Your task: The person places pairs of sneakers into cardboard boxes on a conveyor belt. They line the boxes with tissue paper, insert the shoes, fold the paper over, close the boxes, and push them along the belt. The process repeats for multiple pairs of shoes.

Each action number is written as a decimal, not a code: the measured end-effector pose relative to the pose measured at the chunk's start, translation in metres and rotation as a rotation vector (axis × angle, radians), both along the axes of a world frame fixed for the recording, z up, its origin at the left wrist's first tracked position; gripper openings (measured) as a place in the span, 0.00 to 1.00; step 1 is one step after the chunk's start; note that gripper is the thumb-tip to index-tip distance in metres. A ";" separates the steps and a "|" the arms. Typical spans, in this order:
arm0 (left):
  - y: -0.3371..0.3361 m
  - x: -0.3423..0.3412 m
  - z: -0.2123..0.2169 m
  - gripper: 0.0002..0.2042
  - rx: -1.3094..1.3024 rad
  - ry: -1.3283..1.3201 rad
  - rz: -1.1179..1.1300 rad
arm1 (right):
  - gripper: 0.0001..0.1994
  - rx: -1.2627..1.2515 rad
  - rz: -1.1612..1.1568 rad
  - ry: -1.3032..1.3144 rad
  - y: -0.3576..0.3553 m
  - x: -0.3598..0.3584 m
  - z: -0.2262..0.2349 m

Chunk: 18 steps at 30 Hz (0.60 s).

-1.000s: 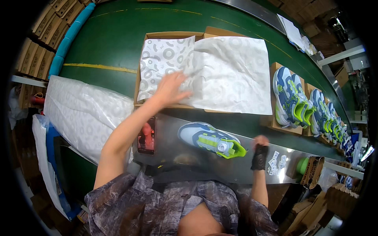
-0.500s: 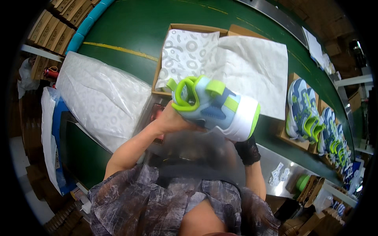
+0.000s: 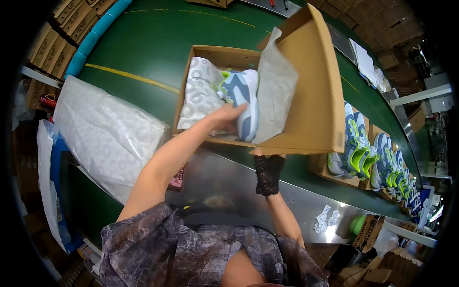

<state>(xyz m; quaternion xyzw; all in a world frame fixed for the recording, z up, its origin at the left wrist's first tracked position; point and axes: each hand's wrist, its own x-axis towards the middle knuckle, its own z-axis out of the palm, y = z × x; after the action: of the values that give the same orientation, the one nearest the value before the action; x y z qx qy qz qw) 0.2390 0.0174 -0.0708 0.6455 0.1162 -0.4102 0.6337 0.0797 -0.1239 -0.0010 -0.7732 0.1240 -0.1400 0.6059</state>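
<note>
A blue-and-white sneaker (image 3: 240, 91) with lime-green laces lies on its side in an open cardboard shoebox (image 3: 183, 91). My left hand (image 3: 229, 118) grips its near end, thumb over the upper and the other fingers partly hidden. Left of the sneaker, patterned tissue paper (image 3: 196, 98) covers something bulky. A plain pale sheet of paper (image 3: 279, 91) stands up along the sneaker's right side. The box lid (image 3: 315, 81) is raised at the right. My right hand (image 3: 268, 170), in a black lace fingerless glove, grips the lid's near lower edge; its fingertips are partly hidden.
At the left lies a plastic-wrapped stack of patterned tissue (image 3: 107, 134). Several boxes of matching sneakers (image 3: 354, 143) line the green table's (image 3: 153, 28) right side. Small white labels (image 3: 326, 220) lie on the metal edge, near a green round object (image 3: 357, 224). Stacked cartons (image 3: 52, 43) stand far left.
The sneaker has gone from in front of me down into the box. The lid has come up at the right, my right hand now on it. The paper on the right has lifted with it.
</note>
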 end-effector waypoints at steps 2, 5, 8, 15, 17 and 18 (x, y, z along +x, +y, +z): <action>0.001 -0.010 0.009 0.25 -0.070 -0.002 -0.161 | 0.32 -0.427 -0.002 -0.153 -0.018 0.002 -0.009; 0.033 -0.026 0.060 0.20 -0.269 -0.173 0.063 | 0.34 -0.637 -0.062 -0.231 -0.026 0.014 0.011; 0.087 -0.023 0.017 0.23 -0.065 -0.316 0.611 | 0.30 -1.187 0.189 0.007 -0.026 0.008 -0.014; 0.066 -0.060 0.013 0.27 0.169 -0.499 0.516 | 0.30 -1.346 0.242 -0.028 -0.022 0.004 -0.037; 0.064 -0.056 0.015 0.27 0.087 -0.396 0.510 | 0.30 -1.345 0.257 -0.009 -0.027 0.005 -0.033; 0.070 -0.051 0.010 0.27 0.047 -0.311 0.501 | 0.30 -1.344 0.279 0.010 -0.027 0.004 -0.027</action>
<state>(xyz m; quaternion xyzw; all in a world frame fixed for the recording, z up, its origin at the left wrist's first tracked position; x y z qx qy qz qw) 0.1884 0.0876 -0.0604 0.6665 0.1828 -0.1344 0.7101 0.0840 -0.1511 -0.0277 -0.9907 -0.0877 -0.1037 0.0065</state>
